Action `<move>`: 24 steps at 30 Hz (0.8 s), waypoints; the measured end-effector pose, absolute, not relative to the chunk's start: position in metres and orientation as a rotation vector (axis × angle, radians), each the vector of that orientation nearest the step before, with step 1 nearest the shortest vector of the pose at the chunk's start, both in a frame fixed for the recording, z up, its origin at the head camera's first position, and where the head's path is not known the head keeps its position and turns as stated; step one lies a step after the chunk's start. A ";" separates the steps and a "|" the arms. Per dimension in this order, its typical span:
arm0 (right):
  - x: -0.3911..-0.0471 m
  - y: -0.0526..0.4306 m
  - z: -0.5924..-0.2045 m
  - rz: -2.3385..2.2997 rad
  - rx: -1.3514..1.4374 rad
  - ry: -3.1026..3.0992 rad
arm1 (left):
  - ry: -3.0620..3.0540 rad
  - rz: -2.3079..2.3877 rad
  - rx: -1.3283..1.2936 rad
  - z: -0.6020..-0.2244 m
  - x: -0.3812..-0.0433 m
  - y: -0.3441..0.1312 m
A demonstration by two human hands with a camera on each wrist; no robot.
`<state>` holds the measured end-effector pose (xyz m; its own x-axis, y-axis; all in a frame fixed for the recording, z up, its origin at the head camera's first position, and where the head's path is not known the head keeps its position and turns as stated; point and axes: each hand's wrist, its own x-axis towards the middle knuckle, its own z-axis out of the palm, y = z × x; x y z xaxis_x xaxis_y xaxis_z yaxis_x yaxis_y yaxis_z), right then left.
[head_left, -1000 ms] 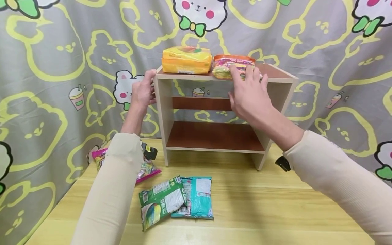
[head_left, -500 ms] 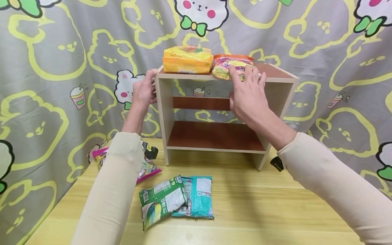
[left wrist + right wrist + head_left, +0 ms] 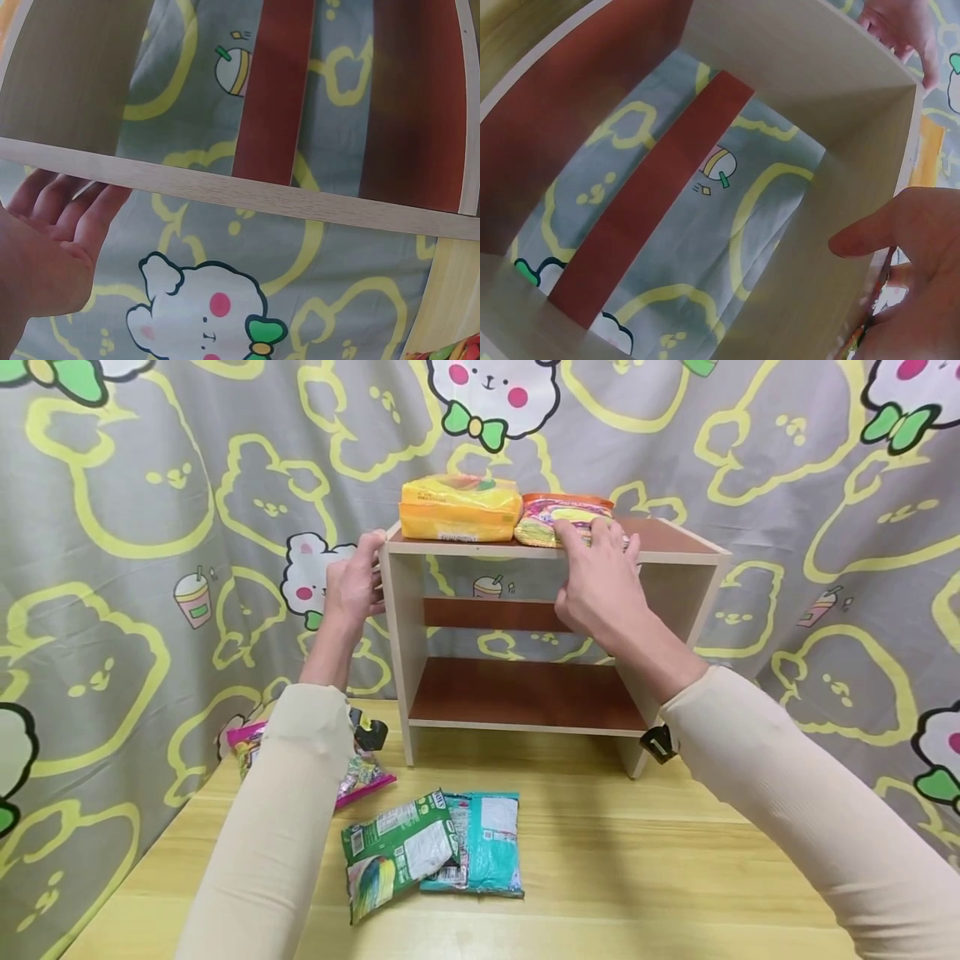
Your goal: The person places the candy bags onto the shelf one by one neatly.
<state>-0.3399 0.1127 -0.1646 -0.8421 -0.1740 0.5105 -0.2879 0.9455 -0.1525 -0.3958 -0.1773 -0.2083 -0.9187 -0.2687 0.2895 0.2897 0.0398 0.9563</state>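
Note:
A small shelf (image 3: 525, 693) with pale edges and brown boards stands on the table. My left hand (image 3: 351, 578) touches its left side panel near the top corner; in the left wrist view that hand's fingers (image 3: 90, 206) rest against the panel's outer face. On the top board sit a yellow packet (image 3: 459, 510) and, beside it, a pink-and-orange snack bag (image 3: 543, 518) with a yellow label. My right hand (image 3: 603, 585) lays its fingertips on this bag's right part, covering some of it. The right thumb (image 3: 862, 234) extends in front of the top board, apart from the bag.
On the table (image 3: 600, 893) a green bag (image 3: 401, 852) overlaps a teal bag (image 3: 491, 843). A pink-edged bag (image 3: 363, 781) of wrapped pieces lies at the left, partly behind the left sleeve. A patterned grey curtain (image 3: 795, 552) hangs behind the shelf.
My right hand has moved slightly left, and the pink-and-orange bag has shifted left and back, closer to the yellow packet. The left hand stays on the side panel.

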 end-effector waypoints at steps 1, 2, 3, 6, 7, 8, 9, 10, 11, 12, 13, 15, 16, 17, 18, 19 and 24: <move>-0.342 0.112 -0.164 0.312 0.320 -2.601 | -1.937 -1.932 -0.019 -0.209 -0.396 -0.177; -0.344 0.112 -0.164 0.319 0.311 -2.609 | -1.937 -1.929 -0.016 -0.209 -0.396 -0.177; -0.346 0.111 -0.164 0.326 0.305 -2.616 | -1.937 -1.926 -0.016 -0.209 -0.396 -0.177; -0.350 0.111 -0.163 0.330 0.294 -2.624 | -1.930 -1.926 -0.015 -0.209 -0.396 -0.177; -0.350 0.111 -0.163 0.328 0.293 -2.623 | -1.929 -1.928 -0.016 -0.209 -0.397 -0.177; -0.351 0.112 -0.163 0.324 0.295 -2.620 | -1.928 -1.932 -0.015 -0.209 -0.397 -0.177; -0.352 0.112 -0.163 0.322 0.300 -2.616 | -1.923 -1.939 -0.013 -0.209 -0.397 -0.177; -0.352 0.113 -0.163 0.319 0.305 -2.610 | -1.920 -1.947 -0.007 -0.209 -0.397 -0.177; -0.353 0.114 -0.163 0.319 0.311 -2.605 | -1.919 -1.953 -0.002 -0.208 -0.397 -0.177; -0.353 0.114 -0.163 0.319 0.318 -2.600 | -1.918 -1.956 0.004 -0.208 -0.397 -0.177; -0.354 0.115 -0.163 0.319 0.325 -2.594 | -1.921 -1.955 0.011 -0.207 -0.396 -0.178; -0.355 0.116 -0.163 0.321 0.336 -2.585 | -1.925 -1.954 0.025 -0.207 -0.396 -0.178; -0.356 0.116 -0.164 0.320 0.339 -2.583 | -1.931 -1.950 0.026 -0.207 -0.395 -0.178; -0.356 0.116 -0.165 0.318 0.341 -2.579 | -1.938 -1.945 0.026 -0.207 -0.395 -0.178; -0.356 0.117 -0.166 0.314 0.344 -2.575 | -1.941 -1.943 0.022 -0.207 -0.395 -0.178; -0.357 0.117 -0.166 0.309 0.347 -2.569 | -1.944 -1.943 0.018 -0.207 -0.395 -0.178; -0.357 0.121 -0.171 0.298 0.365 -2.538 | -1.936 -1.945 -0.005 -0.208 -0.396 -0.176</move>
